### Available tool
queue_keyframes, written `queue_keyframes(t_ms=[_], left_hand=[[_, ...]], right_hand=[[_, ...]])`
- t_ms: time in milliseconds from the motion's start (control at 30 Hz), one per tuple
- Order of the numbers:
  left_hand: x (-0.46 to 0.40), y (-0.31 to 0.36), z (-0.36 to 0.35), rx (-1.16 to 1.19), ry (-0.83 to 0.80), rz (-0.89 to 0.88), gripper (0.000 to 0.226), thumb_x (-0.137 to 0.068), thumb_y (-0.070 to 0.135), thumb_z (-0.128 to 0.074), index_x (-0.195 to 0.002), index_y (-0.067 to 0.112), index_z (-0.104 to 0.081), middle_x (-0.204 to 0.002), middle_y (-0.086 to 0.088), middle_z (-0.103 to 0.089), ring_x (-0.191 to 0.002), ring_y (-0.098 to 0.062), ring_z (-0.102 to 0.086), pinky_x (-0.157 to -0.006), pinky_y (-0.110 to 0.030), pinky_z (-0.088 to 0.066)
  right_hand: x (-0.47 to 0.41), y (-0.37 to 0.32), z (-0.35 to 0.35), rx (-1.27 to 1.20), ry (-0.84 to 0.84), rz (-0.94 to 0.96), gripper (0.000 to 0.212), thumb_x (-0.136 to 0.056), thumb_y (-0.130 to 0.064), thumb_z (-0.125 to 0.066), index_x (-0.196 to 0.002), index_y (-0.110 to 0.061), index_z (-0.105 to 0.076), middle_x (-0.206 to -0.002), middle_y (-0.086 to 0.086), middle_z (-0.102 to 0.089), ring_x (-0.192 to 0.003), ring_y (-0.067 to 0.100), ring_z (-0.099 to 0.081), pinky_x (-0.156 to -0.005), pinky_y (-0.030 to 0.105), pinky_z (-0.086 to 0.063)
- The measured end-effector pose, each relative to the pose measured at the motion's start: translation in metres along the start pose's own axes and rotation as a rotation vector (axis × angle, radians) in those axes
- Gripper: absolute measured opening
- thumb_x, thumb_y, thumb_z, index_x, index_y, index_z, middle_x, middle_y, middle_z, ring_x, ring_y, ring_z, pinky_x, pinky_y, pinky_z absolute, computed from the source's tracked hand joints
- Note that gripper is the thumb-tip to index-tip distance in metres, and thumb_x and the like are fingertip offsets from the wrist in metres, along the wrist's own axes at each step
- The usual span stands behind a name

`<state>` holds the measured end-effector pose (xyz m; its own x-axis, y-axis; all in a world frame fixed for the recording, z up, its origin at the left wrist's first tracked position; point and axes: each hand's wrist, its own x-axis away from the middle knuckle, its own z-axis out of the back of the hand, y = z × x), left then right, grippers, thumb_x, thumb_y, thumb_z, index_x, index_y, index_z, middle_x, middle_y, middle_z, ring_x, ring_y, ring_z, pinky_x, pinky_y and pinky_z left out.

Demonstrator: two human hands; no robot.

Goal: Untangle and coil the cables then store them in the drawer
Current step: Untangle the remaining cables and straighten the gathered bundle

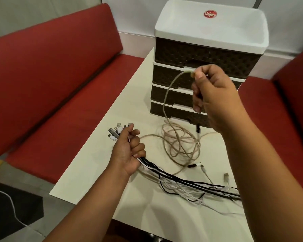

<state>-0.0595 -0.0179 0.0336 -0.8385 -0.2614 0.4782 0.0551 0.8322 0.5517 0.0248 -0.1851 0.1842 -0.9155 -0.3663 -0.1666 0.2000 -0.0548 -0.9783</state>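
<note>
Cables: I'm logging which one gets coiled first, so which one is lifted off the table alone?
The beige cable, its end pinched by the right hand, its rest looped on the table. The black and white cables are bundled in the left hand.

Drawer unit (206,67): on the table (94,172), at its far end; 4 drawers stacked.
Looped cable (180,144): on the table, just before the drawer unit; 1 end raised in the right hand (215,95).
Cable bundle (191,186): on the table, nearer than the loops, running right from the left hand (129,149).
Left bench (51,84): left of the table.
Right bench (278,110): right of the table.
</note>
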Motion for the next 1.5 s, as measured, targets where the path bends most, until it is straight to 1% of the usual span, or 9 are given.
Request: queue_keyframes(t_ms=[67,167,300,433,600,800,967,1133,1500], left_hand=[[0.003,-0.001,-0.007,-0.037,-0.029,-0.007,0.035,-0.094,0.04,-0.054,-0.069,0.018,-0.062,-0.038,0.008,-0.017,-0.031,-0.004,-0.014,-0.038,-0.017,-0.009],[0.007,-0.005,-0.017,-0.089,-0.067,-0.017,0.031,-0.095,0.037,-0.053,-0.076,0.016,-0.064,-0.039,0.009,-0.017,-0.032,-0.004,-0.014,-0.037,-0.017,-0.009],[0.01,-0.013,-0.023,-0.136,-0.084,-0.016,0.025,-0.095,0.029,-0.052,-0.079,0.014,-0.063,-0.041,0.009,-0.016,-0.033,-0.004,-0.013,-0.037,-0.017,-0.011],[0.013,-0.017,-0.024,-0.147,-0.084,-0.02,0.025,-0.095,0.026,-0.052,-0.077,0.014,-0.065,-0.042,0.009,-0.018,-0.035,-0.004,-0.014,-0.037,-0.017,-0.012],[0.014,-0.02,-0.031,-0.171,-0.062,-0.032,0.011,-0.087,0.02,-0.06,-0.083,0.012,-0.067,-0.057,0.005,-0.01,-0.041,-0.006,-0.01,-0.041,-0.02,-0.01],[0.021,-0.02,-0.036,-0.24,-0.18,-0.037,0.019,-0.08,0.018,-0.067,-0.098,0.014,-0.069,-0.047,0.011,-0.019,-0.038,-0.002,-0.016,-0.042,-0.018,-0.011],[0.025,-0.019,-0.041,-0.345,-0.214,-0.068,0.045,-0.07,0.035,-0.072,-0.108,0.012,-0.066,-0.045,0.013,-0.028,-0.038,0.0,-0.026,-0.042,-0.016,-0.015],[0.016,-0.018,-0.04,-0.263,-0.13,-0.05,0.025,-0.075,0.036,-0.071,-0.081,0.014,-0.062,-0.044,0.008,-0.02,-0.036,-0.004,-0.018,-0.035,-0.017,-0.02],[0.007,-0.021,-0.039,-0.23,-0.197,-0.008,0.034,-0.08,0.035,-0.066,-0.058,0.019,-0.046,-0.047,0.008,-0.028,-0.037,-0.005,-0.021,-0.041,-0.019,-0.019]], right_hand=[[0.005,0.005,-0.001,-0.083,-0.056,-0.117,0.009,-0.103,-0.016,-0.042,-0.105,-0.011,-0.049,-0.068,0.002,-0.045,-0.048,0.011,-0.036,-0.041,0.023,-0.035],[0.018,0.02,-0.012,-0.345,-0.115,-0.325,0.021,-0.101,-0.002,-0.036,-0.114,-0.01,-0.05,-0.073,0.008,-0.055,-0.049,0.013,-0.049,-0.047,0.027,-0.049],[0.03,0.035,-0.019,-0.626,-0.212,-0.359,0.035,-0.097,0.007,-0.032,-0.121,-0.002,-0.056,-0.104,0.015,-0.071,-0.098,0.028,-0.071,-0.089,0.038,-0.057],[0.034,0.041,-0.012,-0.01,-0.118,-0.089,0.018,-0.092,-0.008,-0.062,-0.109,-0.011,-0.067,-0.096,0.004,-0.076,-0.093,0.012,-0.072,-0.089,0.034,-0.057],[0.03,0.037,-0.001,0.74,-0.048,0.271,0.016,-0.094,-0.031,-0.058,-0.097,-0.025,-0.072,-0.087,-0.005,-0.062,-0.081,0.01,-0.057,-0.068,0.029,-0.047],[0.039,0.045,-0.007,0.55,-0.188,-0.052,0.035,-0.101,-0.043,-0.037,-0.072,-0.025,-0.046,-0.063,-0.008,-0.05,-0.06,0.01,-0.048,-0.062,0.032,-0.042],[0.059,0.068,-0.022,0.756,-0.421,-0.165,0.046,-0.1,-0.045,-0.039,-0.061,-0.021,-0.047,-0.052,-0.005,-0.049,-0.053,0.014,-0.05,-0.053,0.029,-0.035],[0.078,0.076,-0.028,0.888,-0.663,-0.094,0.046,-0.1,-0.048,-0.035,-0.064,-0.02,-0.04,-0.062,0.0,-0.05,-0.063,0.022,-0.05,-0.063,0.038,-0.044],[0.083,0.099,-0.012,0.951,-0.606,0.008,0.041,-0.1,-0.051,-0.031,-0.07,-0.025,-0.04,-0.064,-0.001,-0.05,-0.069,0.022,-0.053,-0.061,0.036,-0.037]])
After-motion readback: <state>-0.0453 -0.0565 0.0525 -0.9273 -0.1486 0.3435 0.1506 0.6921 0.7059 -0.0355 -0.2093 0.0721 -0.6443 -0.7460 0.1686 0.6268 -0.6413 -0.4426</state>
